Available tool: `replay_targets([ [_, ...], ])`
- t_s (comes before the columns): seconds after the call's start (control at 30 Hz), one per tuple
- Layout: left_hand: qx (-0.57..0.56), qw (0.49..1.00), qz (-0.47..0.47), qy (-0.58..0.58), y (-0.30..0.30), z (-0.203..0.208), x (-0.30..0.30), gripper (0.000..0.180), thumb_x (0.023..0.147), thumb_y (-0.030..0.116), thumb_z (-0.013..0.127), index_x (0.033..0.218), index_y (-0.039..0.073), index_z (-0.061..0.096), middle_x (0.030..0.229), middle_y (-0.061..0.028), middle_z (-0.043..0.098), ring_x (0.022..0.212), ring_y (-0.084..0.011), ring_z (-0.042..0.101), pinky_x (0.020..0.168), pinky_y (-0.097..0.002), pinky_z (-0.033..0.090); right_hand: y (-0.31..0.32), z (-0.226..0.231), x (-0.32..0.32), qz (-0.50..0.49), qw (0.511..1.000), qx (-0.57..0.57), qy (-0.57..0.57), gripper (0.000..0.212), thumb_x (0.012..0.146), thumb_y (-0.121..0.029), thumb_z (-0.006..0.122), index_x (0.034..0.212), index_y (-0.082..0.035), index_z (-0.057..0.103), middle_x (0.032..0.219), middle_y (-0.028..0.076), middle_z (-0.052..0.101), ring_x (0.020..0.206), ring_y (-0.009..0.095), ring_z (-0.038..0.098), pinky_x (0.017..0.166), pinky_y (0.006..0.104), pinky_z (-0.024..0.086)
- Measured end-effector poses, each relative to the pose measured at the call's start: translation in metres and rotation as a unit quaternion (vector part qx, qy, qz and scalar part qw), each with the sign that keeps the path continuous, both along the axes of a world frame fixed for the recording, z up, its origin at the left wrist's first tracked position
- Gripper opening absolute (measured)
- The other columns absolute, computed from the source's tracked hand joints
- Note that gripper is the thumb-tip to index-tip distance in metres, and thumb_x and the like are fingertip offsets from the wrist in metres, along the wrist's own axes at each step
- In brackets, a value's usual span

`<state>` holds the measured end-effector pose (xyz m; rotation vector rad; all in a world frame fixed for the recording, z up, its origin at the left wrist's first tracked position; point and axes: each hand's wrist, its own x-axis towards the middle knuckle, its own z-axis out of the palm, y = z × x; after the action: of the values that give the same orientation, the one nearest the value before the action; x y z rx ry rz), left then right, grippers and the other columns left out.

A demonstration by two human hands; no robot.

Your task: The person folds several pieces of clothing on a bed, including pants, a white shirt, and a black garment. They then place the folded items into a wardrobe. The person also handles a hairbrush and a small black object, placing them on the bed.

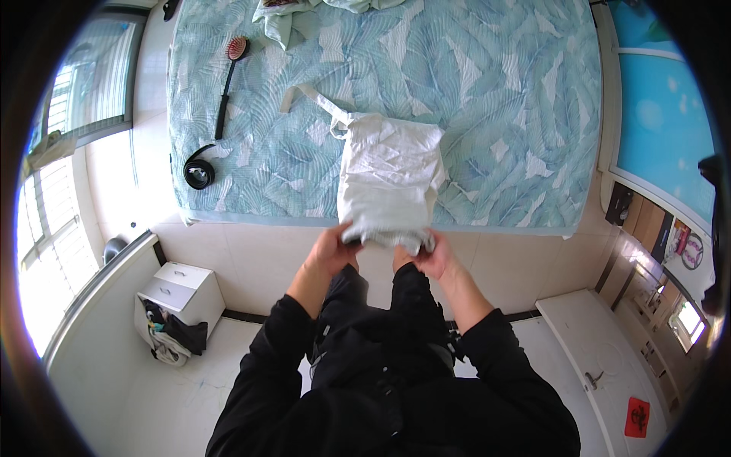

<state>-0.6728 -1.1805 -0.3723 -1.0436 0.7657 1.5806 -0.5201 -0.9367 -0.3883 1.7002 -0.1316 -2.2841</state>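
A white cloth item with a long strap [392,164], perhaps a bag or a garment, lies flat on the near edge of the bed. Its strap trails out from the far left corner. The near end is bunched and greyish, and it hangs past the bed's edge. My left hand [335,250] is closed on the left end of that bunched edge. At the right end, the fingers of my right hand [436,257] are closed on the same edge. Both hands partly hide the cloth they grip.
The bed [518,152] has a blue-green leaf-patterned cover. A hairbrush [237,50] and a rolled black belt [199,174] lie on its left side, a pale green cloth [278,19] at the far edge. A white cabinet [186,286] stands left, a white door [601,358] right.
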Motion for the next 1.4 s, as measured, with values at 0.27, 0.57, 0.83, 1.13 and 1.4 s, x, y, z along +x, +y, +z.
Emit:
replay_targets([
  [0.27,-0.092,0.955,0.008,0.281,0.075,-0.011,-0.066,0.069,0.104,0.025,0.064,0.153,-0.007,0.027,0.137,-0.0221,0.056,0.112,-0.0313,0.066,0.096,-0.0423,0.056,0.052,-0.017,-0.139,0.358,0.719,0.593,0.064,0.080,0.097,-0.059,0.064,0.146,0.001,0.044,0.157,0.028,0.042,0.138,0.041,0.050,0.105,0.0483,0.051],
  [0.57,-0.246,0.822,-0.335,0.389,0.025,-0.051,0.041,0.063,0.093,0.018,0.078,0.142,-0.003,0.044,0.130,-0.0183,0.060,0.105,-0.0257,0.066,0.085,-0.0392,0.057,0.010,-0.074,-0.198,0.679,0.131,0.689,0.215,0.101,0.082,-0.067,0.073,0.165,-0.026,0.032,0.175,0.014,0.011,0.161,0.042,0.004,0.124,0.0687,0.009],
  [0.83,-0.313,0.579,-0.420,0.625,0.041,-0.043,0.014,0.069,0.083,0.012,0.081,0.144,0.004,0.048,0.150,-0.0243,0.047,0.137,-0.0452,0.047,0.113,-0.0492,0.042,0.021,-0.100,-0.193,0.684,0.093,0.692,0.212,0.102,0.083,-0.068,0.071,0.164,-0.021,0.032,0.174,0.016,0.016,0.159,0.045,0.009,0.124,0.0682,0.009],
  [1.13,-0.293,0.641,-0.437,0.559,0.040,-0.028,0.022,0.058,0.087,0.022,0.079,0.134,0.001,0.053,0.141,-0.0248,0.054,0.128,-0.0436,0.055,0.107,-0.0481,0.047,0.085,-0.146,-0.126,0.471,0.449,0.759,-0.019,0.109,0.074,-0.055,0.089,0.151,0.003,0.040,0.149,0.030,0.050,0.137,0.046,0.050,0.113,0.0501,0.040],
  [1.4,-0.298,0.703,-0.510,0.396,-0.040,-0.022,0.066,0.046,0.093,0.039,0.071,0.124,0.004,0.063,0.122,-0.0194,0.070,0.115,-0.0403,0.065,0.096,-0.0479,0.053,0.097,-0.121,-0.146,0.486,0.662,0.562,0.095,0.063,0.076,-0.037,0.088,0.120,0.004,0.070,0.110,0.023,0.076,0.098,0.036,0.073,0.086,0.0425,0.055],
])
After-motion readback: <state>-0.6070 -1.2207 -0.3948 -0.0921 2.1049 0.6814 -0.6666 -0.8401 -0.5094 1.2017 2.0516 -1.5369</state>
